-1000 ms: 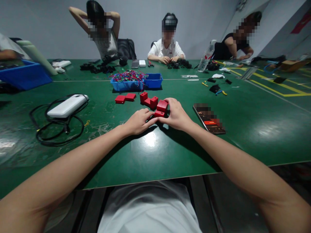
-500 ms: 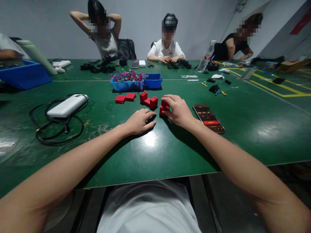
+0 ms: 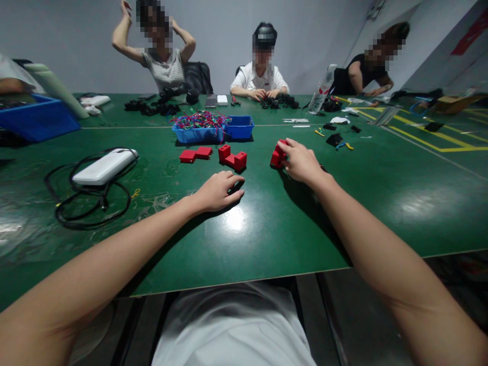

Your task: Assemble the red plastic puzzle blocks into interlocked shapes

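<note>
My right hand [image 3: 303,161] grips a red block-like part [image 3: 277,156] between thumb and fingers, and covers much of it. Left of it on the green table [image 3: 251,244] lies a red U-shaped part [image 3: 232,158] with raised ends. Farther left are flat red pieces [image 3: 195,154], set corner to corner. My left hand [image 3: 217,192] rests on the table just in front of the U-shaped part, thumb and fingers apart, holding nothing. A phone is almost wholly hidden behind my right wrist.
Blue bins stand beyond the red parts, one [image 3: 200,133] heaped with thin coloured wires, the other [image 3: 241,127] beside it. A white power bank [image 3: 105,166] with a coiled black cable [image 3: 76,222] lies at left. A plastic bottle [image 3: 322,89] leans at back right. Several people sit around the table.
My right hand has moved right and slightly away with the red part, now covering the phone. My left hand has stayed put. The person at back left has shifted their arms.
</note>
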A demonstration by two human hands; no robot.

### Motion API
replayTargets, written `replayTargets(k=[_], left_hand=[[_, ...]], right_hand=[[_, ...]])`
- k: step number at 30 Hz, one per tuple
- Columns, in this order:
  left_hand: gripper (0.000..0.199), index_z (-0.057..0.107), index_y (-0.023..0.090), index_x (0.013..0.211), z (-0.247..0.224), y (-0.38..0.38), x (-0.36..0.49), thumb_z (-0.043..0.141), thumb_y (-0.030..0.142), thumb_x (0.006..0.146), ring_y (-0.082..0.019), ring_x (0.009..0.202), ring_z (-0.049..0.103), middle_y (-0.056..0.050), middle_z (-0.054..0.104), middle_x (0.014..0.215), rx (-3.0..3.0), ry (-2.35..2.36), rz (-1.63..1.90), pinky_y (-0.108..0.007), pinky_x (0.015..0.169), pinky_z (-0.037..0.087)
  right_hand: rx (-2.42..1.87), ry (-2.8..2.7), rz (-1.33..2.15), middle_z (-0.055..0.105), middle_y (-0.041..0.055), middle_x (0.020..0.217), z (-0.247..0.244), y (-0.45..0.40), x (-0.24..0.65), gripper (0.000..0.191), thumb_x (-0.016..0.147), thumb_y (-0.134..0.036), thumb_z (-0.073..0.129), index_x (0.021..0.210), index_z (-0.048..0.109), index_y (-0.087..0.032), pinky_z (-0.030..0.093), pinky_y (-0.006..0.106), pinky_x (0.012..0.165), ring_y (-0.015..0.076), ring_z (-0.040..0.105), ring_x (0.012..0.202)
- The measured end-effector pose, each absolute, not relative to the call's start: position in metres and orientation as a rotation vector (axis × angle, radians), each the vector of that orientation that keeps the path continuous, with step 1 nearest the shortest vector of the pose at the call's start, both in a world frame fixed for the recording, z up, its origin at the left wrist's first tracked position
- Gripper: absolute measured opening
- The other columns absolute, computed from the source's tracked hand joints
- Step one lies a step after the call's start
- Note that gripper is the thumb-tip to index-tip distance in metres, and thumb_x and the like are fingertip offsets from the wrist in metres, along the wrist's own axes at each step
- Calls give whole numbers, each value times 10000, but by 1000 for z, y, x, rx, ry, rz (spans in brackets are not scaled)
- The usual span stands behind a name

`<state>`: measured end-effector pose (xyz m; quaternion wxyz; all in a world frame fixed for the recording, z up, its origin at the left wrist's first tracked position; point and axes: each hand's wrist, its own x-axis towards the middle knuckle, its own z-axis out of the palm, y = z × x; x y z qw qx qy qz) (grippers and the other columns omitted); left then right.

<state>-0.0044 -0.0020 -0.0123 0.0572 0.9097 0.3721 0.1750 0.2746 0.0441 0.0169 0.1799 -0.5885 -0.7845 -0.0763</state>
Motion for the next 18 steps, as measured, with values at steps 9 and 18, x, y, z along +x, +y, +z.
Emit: replayTargets(k=[9,18], left_hand=[[438,620,128,1238,-13,-2,-5,497,422,938,-233,871,585,-114,626,955,2767,1139,524,-365,809,459],[431,619,120,1238,-14,-1,-6,505,408,940,-230,864,583,-109,628,945,2788,1129,532,-371,809,465]], right_hand=[[-1768,-2103,-120,546,223,1377,24,53,297,308,827,-114,621,1132,645,-147,369,595,935,419,545,1194],[-1992,-2090,-337,510,228,1421,24,50,303,425,844,-229,592,1263,605,-159,393,591,943,445,413,1309]])
